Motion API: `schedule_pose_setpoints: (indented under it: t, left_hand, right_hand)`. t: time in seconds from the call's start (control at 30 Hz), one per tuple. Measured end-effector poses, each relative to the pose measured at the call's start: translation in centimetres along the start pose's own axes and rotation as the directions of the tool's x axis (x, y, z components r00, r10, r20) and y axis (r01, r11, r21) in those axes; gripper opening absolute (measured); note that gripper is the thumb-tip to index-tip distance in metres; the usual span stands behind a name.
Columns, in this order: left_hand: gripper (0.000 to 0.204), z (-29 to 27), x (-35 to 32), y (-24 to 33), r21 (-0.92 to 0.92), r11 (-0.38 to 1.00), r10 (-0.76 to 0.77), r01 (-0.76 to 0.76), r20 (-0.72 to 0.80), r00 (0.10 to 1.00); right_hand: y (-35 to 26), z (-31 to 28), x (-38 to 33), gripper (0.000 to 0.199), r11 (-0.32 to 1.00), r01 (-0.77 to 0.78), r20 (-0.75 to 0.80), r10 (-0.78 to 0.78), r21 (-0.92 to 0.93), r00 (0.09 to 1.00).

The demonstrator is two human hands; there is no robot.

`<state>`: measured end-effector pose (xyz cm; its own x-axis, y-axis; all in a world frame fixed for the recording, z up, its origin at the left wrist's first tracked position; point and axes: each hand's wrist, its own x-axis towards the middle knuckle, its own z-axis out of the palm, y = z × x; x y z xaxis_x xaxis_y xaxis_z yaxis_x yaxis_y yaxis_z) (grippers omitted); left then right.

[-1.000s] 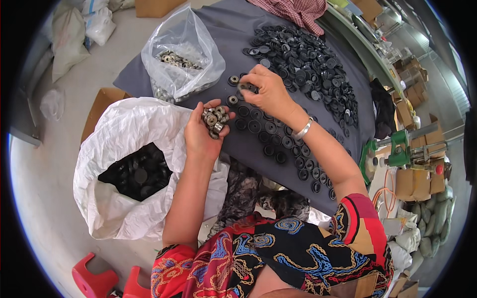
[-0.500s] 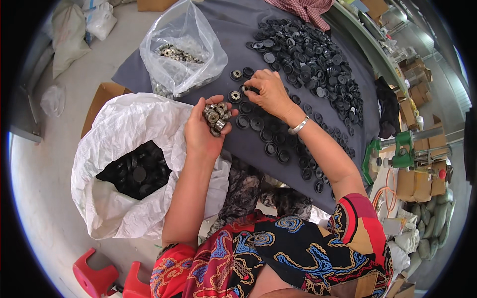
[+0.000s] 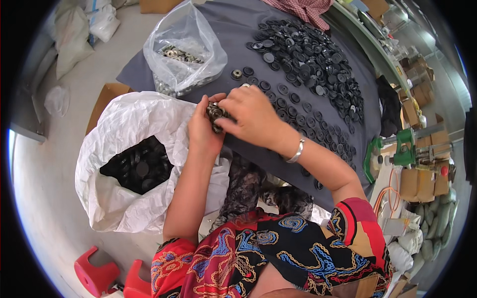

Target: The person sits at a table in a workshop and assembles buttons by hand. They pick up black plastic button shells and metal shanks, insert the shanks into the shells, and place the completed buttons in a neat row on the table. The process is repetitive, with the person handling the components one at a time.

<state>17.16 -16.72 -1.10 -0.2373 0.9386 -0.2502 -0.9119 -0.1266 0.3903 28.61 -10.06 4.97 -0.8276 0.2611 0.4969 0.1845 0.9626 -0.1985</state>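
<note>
My left hand (image 3: 202, 133) is cupped, palm up, around several small metal ball bearings (image 3: 215, 113). Over it reaches my right hand (image 3: 258, 118), slightly blurred, its thumb and bent fingertips touching the bearings; whether one is pinched there is not visible. Beyond the hands, a black round plastic cap (image 3: 236, 74) lies on the dark cloth with a bearing at its centre. Another bearing (image 3: 245, 85) shows partly behind my right knuckles. Rows of similar black caps (image 3: 323, 130) spread to the right, some hidden under my right hand and forearm.
A clear plastic bag of bearings (image 3: 186, 74) stands beyond my left hand. Left of my forearm is a white sack (image 3: 114, 134) filled with black round parts. A heap of black caps (image 3: 313, 59) covers the far right of the table cloth (image 3: 233, 25). A green press (image 3: 403, 149) stands at right.
My right hand has moved left and nearer, from a cap on the cloth to the bearings in my left hand. My left hand stays cupped in nearly the same place.
</note>
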Motion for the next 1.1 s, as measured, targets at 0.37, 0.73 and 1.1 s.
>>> schedule_pose_setpoints:
  t: [0.37, 0.73, 1.1]
  left_hand:
    - [0.035, -0.6, 0.2, -0.3, -0.126, 0.992, 0.019, -0.012, 0.055, 0.998]
    - [0.037, -1.1, 0.6, 0.0, -0.019, 1.000, 0.001, 0.000, 0.061, 0.998]
    - [0.037, -0.7, 0.5, 0.2, 0.040, 0.999, -0.012, 0.011, 0.014, 1.000]
  right_hand:
    - [-2.2, 2.6, 0.3, 0.013, 0.941, -0.012, -0.029, 0.002, -0.339, 1.000]
    - [7.4, -1.9, 0.7, 0.017, 0.946, -0.321, 0.011, 0.321, 0.046, 0.947]
    - [11.7, -0.1, 0.1, 0.022, 0.911, -0.398, 0.217, 0.412, -0.107, 0.885]
